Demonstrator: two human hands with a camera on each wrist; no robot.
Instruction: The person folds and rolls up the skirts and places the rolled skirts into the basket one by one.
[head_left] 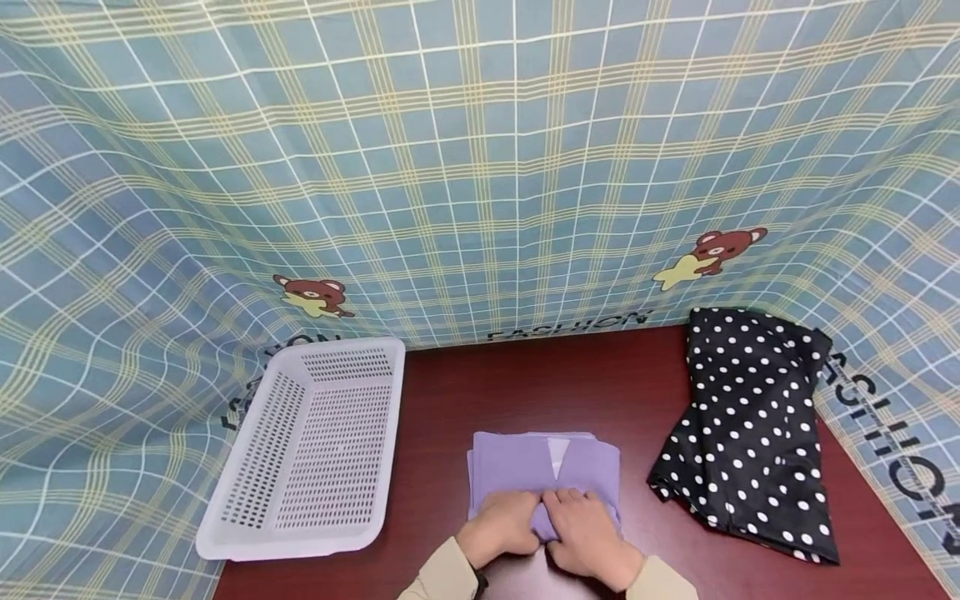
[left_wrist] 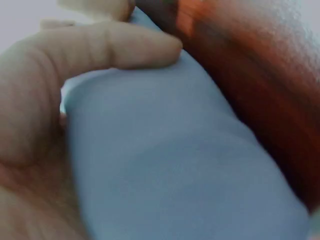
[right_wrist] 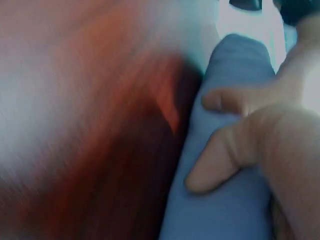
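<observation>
Plaid backdrop (head_left: 480, 167) w/ "FASHION" print – left hand (head_left: 501, 523) & right hand (head_left: 587, 533) each grip the folded purple cloth (head_left: 543, 462).

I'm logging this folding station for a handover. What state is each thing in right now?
Purple garment: folded, flat on the table, near edge gripped by both hands.
Left hand: fingers curled round the garment's edge.
Right hand: fingers curled round the same edge.
White basket: upright, nothing in it.
Polka-dot garment: unfolded, lying loose on the table's right side.
</observation>
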